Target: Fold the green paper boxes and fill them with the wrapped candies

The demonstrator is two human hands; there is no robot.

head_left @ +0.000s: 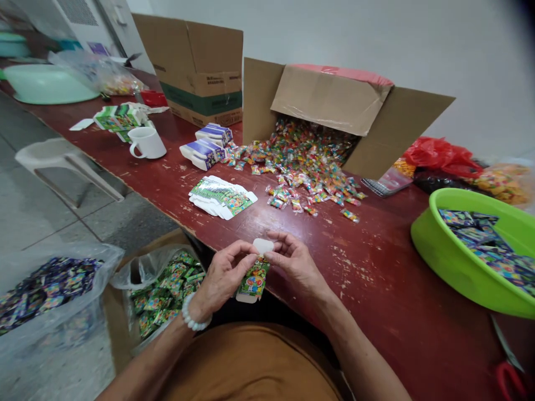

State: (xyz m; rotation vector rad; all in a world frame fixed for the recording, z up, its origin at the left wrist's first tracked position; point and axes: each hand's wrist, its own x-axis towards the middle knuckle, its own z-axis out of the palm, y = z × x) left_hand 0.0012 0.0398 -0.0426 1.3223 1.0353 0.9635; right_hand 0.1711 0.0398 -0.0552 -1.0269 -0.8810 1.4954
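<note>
Both hands hold a small green printed carton (254, 278) at the near edge of the red-brown table (376, 278). My left hand (223, 275), with a white bead bracelet at the wrist, grips the carton's left side. My right hand (295, 262) pinches its white top flap, which stands open. A stack of flat green cartons (221, 197) lies just beyond. Farther back, a heap of wrapped colourful candies (305, 161) spills from a tipped cardboard box (334, 106).
A green basin (455, 262) with dark packets sits at right. Purple cartons (207, 147), a white mug (146, 143), an upright cardboard box (200, 67) and a mint basin (45, 83) stand farther left. Bags of filled cartons (163, 292) and packets (45, 284) sit on the floor at left. A plastic stool (62, 161) is nearby.
</note>
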